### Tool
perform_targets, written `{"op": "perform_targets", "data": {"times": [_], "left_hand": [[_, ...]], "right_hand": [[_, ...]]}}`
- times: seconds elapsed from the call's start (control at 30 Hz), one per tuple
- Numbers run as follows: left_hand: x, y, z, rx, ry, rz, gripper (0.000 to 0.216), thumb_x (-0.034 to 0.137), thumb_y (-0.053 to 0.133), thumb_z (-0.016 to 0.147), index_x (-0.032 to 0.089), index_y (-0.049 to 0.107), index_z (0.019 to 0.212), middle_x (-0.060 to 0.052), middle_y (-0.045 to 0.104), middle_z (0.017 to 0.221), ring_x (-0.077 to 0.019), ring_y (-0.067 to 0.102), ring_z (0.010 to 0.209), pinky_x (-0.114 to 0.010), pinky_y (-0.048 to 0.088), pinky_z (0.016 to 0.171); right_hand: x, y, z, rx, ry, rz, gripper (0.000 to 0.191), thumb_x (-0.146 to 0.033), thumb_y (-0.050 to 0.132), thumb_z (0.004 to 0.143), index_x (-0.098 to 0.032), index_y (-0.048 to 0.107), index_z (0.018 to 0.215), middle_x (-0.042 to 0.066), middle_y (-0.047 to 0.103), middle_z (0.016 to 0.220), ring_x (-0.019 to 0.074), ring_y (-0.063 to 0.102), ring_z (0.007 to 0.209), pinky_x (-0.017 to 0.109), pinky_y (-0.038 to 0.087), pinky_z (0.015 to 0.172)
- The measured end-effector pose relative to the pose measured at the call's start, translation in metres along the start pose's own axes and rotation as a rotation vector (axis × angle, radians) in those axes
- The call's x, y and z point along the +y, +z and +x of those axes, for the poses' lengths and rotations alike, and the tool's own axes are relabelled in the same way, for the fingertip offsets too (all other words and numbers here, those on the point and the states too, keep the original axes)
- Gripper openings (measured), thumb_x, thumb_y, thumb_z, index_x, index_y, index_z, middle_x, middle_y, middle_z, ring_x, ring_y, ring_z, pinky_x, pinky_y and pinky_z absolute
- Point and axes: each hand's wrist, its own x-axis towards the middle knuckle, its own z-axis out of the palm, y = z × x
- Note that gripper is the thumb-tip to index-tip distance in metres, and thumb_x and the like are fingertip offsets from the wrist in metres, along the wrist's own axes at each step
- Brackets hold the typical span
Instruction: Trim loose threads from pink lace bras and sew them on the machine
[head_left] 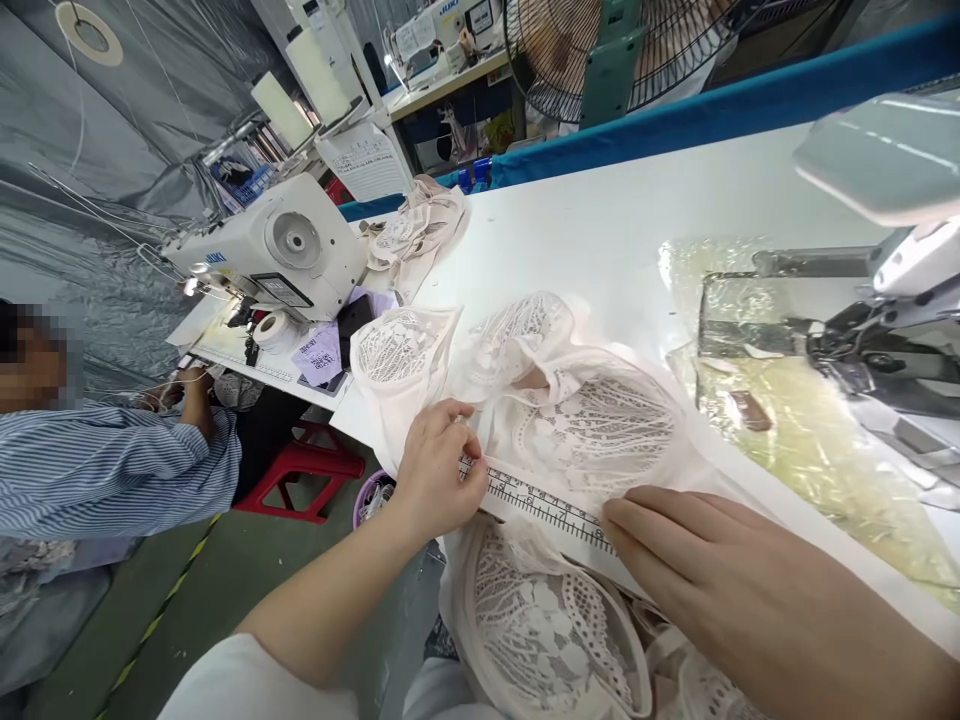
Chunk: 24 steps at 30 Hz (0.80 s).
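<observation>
Pale pink lace bra cups lie on the white table in front of me. Along the table's near edge runs a printed ruler strip. My left hand has its fingers curled, pinching the lace fabric at the left end of the ruler. My right hand lies with fingers stretched flat and together, fingertips pressing the fabric at the ruler's right part. More lace cups hang below the table edge in my lap.
A sewing machine stands at the right over a clear plastic sheet. Another lace pile lies at the table's far left. A person in a striped shirt works at a white machine to the left. A fan stands behind.
</observation>
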Motion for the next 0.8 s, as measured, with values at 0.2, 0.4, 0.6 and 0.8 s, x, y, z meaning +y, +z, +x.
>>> {"op": "perform_targets", "data": {"times": [0.2, 0.4, 0.6, 0.8], "left_hand": [[0.001, 0.002, -0.002, 0.011, -0.015, -0.002, 0.013, 0.010, 0.053, 0.071, 0.020, 0.045, 0.072, -0.011, 0.050, 0.112, -0.0268, 0.046, 0.113, -0.052, 0.035, 0.098], [0.002, 0.003, 0.001, 0.020, -0.015, -0.004, 0.014, 0.010, 0.054, 0.068, 0.020, 0.045, 0.070, -0.011, 0.051, 0.110, -0.0267, 0.047, 0.112, -0.052, 0.035, 0.098], [0.003, 0.005, 0.003, 0.032, -0.043, 0.019, 0.011, 0.010, 0.052, 0.070, 0.019, 0.047, 0.067, -0.010, 0.050, 0.110, -0.0263, 0.048, 0.110, -0.048, 0.039, 0.094], [0.001, 0.004, 0.003, 0.002, -0.044, 0.028, 0.011, 0.011, 0.053, 0.071, 0.019, 0.047, 0.067, -0.010, 0.050, 0.111, -0.0266, 0.048, 0.110, -0.047, 0.040, 0.093]], "right_hand": [[0.000, 0.007, -0.006, 0.004, -0.007, 0.012, 0.029, 0.001, 0.041, 0.060, -0.019, 0.060, 0.068, 0.009, 0.063, 0.074, 0.0250, 0.053, 0.071, 0.038, 0.043, 0.057], [-0.001, 0.014, -0.019, -0.030, -0.010, 0.050, 0.031, -0.003, 0.042, 0.062, -0.018, 0.063, 0.079, 0.011, 0.064, 0.081, 0.0282, 0.053, 0.079, 0.042, 0.045, 0.062], [-0.001, 0.013, -0.019, -0.007, 0.018, 0.105, 0.030, -0.003, 0.042, 0.062, -0.019, 0.063, 0.079, 0.010, 0.065, 0.084, 0.0270, 0.053, 0.080, 0.040, 0.046, 0.061], [-0.002, 0.014, -0.018, -0.021, 0.043, 0.122, 0.030, -0.004, 0.044, 0.062, -0.020, 0.063, 0.080, 0.010, 0.065, 0.087, 0.0273, 0.053, 0.079, 0.041, 0.046, 0.062]]}}
